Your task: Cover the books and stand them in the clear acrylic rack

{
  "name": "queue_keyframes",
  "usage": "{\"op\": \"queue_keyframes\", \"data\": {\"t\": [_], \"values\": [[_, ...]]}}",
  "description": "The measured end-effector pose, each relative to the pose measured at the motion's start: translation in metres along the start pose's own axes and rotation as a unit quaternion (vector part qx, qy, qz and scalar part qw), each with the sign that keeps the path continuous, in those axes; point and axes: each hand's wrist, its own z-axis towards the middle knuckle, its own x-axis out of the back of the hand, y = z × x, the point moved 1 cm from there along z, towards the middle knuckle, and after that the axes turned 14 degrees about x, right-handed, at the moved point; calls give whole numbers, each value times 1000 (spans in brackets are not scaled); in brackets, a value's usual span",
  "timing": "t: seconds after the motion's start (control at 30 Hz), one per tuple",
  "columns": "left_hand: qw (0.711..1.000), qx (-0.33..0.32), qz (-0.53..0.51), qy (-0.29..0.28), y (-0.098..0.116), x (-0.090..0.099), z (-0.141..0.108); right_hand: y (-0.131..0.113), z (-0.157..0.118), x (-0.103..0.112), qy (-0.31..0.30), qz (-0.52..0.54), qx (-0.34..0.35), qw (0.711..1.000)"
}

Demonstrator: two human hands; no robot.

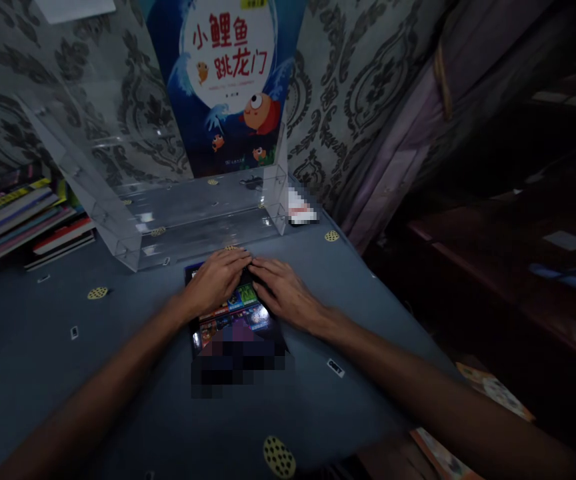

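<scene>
Dark glossy panel (242, 312), printed with rows of coloured pictures, lies on the grey-blue counter (133, 300) beneath both hands; its 6 o'clock end is pixelated. Left hand (218, 277) covers its 11 o'clock side, right hand (285, 287) its 1 o'clock side, fingertips meeting near 12. Each grip: unclenched, flattened palm-down, resting on panel rather than closed round it. Clear plastic stand (193, 233) at 11 o'clock; fish-cover picture book (233, 87) propped upright at 12; book stack (28, 210) at 10.
</scene>
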Motion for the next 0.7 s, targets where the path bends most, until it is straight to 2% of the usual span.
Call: {"op": "queue_keyframes", "data": {"t": [0.7], "values": [[1000, -21, 8, 12, 11, 3, -7, -5, -10, 1, 8, 8, 7, 1000]]}}
